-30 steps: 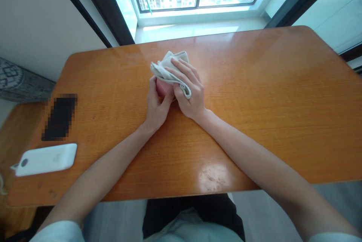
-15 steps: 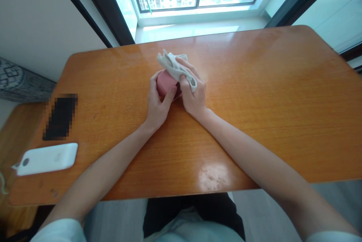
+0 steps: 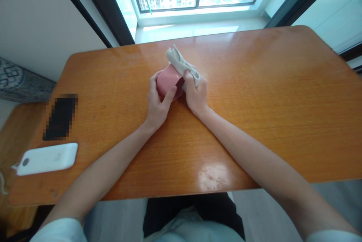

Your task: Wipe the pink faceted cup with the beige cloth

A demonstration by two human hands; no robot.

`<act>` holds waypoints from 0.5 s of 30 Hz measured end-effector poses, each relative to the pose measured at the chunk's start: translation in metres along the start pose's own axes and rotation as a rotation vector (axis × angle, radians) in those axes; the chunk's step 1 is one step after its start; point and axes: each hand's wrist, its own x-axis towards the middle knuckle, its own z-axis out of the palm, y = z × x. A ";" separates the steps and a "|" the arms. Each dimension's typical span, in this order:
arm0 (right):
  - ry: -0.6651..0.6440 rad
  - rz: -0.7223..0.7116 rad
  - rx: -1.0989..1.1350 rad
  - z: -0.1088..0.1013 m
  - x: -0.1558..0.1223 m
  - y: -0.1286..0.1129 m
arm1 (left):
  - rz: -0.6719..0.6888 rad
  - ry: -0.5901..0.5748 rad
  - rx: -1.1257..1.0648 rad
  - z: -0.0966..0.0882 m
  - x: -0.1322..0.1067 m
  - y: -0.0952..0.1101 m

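A small pink cup-like object (image 3: 168, 79) rests near the middle of the orange wooden table (image 3: 254, 94). My left hand (image 3: 157, 102) is wrapped round its left side, thumb on the front. A crumpled off-white cloth (image 3: 182, 64) is bunched against the object's right and upper side, and my right hand (image 3: 195, 94) is closed on it. Most of the cloth sticks up behind my right fingers.
A white power bank (image 3: 46, 159) lies near the table's left front corner, with a dark blurred flat thing (image 3: 60, 116) just behind it. A window sill (image 3: 192, 26) runs beyond the far edge. A patterned grey item (image 3: 17, 83) is at the far left.
My right hand has curled from lying flat over the cloth into a fist and dragged the cloth off the top to the right side, which uncovers the pink object. The left hand has stayed put.
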 end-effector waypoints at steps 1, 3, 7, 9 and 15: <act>0.026 0.061 0.012 0.000 0.001 0.001 | -0.001 -0.004 0.007 0.000 0.000 0.000; 0.008 0.017 -0.016 -0.001 -0.001 0.000 | 0.002 -0.007 0.010 -0.001 0.000 0.000; -0.124 -0.343 -0.139 -0.006 -0.006 -0.011 | 0.023 0.007 -0.012 0.000 -0.001 -0.004; -0.116 -0.343 -0.113 -0.005 -0.006 -0.011 | 0.020 0.006 -0.019 0.001 -0.001 -0.004; 0.074 0.295 0.072 0.001 0.007 0.009 | 0.005 -0.017 0.021 -0.002 0.000 0.000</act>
